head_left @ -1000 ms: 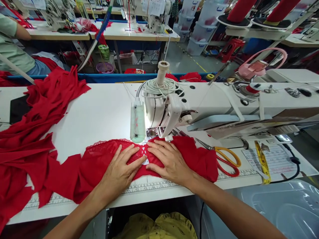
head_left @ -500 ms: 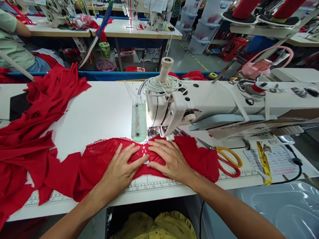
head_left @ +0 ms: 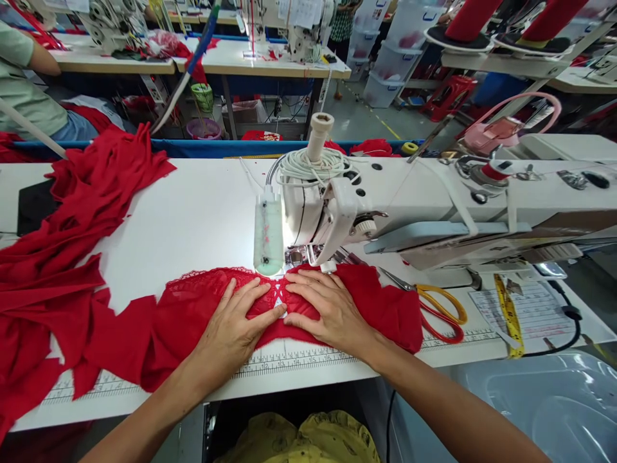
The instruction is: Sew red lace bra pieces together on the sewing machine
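A red lace garment piece (head_left: 187,315) lies across the front of the sewing table, below the sewing machine (head_left: 332,212). My left hand (head_left: 238,318) rests flat on its left part with fingers spread. On the right part my right hand (head_left: 328,305) also lies flat, fingers stretched out. Between my hands a small crossed, cut-out section shows white beneath it. The tips of both hands are just short of the presser foot (head_left: 296,256). A clear greenish guard (head_left: 268,235) hangs beside the needle area.
Scissors (head_left: 441,312) with orange and red handles lie right of the garment. Red fabric (head_left: 96,186) is heaped at the left. A measuring tape (head_left: 509,315) crosses a paper sheet (head_left: 540,315). A ruler strip (head_left: 289,361) runs along the front edge. A person (head_left: 33,83) sits beyond.
The view shifts very slightly. Both hands stay in place on the red garment piece. In the background a standing person shows more beside the stacked boxes.
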Motion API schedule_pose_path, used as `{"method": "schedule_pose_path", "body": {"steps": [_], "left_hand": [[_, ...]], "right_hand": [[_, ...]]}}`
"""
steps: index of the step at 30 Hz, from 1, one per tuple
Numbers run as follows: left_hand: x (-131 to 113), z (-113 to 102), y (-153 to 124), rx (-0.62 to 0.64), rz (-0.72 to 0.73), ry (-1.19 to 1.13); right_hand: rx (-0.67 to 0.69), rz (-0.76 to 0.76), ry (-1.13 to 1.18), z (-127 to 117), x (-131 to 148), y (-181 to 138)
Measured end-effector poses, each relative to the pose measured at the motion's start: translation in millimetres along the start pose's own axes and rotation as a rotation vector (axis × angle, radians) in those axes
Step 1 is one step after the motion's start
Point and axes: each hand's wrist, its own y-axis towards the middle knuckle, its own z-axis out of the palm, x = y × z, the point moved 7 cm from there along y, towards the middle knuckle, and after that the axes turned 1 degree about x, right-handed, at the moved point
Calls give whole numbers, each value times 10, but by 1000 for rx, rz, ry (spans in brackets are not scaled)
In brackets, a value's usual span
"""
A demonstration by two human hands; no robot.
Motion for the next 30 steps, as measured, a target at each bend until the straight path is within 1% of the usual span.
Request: {"method": "schedule_pose_path", "body": {"steps": [5,12,16,22,30], "left_hand": [[0,-8,10,-9,-4,0],[14,-9,4,-35,-12,-16],[19,-5,0,-37,-26,-34],[43,-5,23,-14,-100,-68],[58,-46,11,-19,-110,-112]], "right_hand": [[-9,-25,-17,-7,12,-6],[-18,-126,-81,6,73,-12],[-23,-129,-91,4,82,-13],[-22,-143,-96,-2,104,-10],[-23,-164,-127,-8,134,-13]]}}
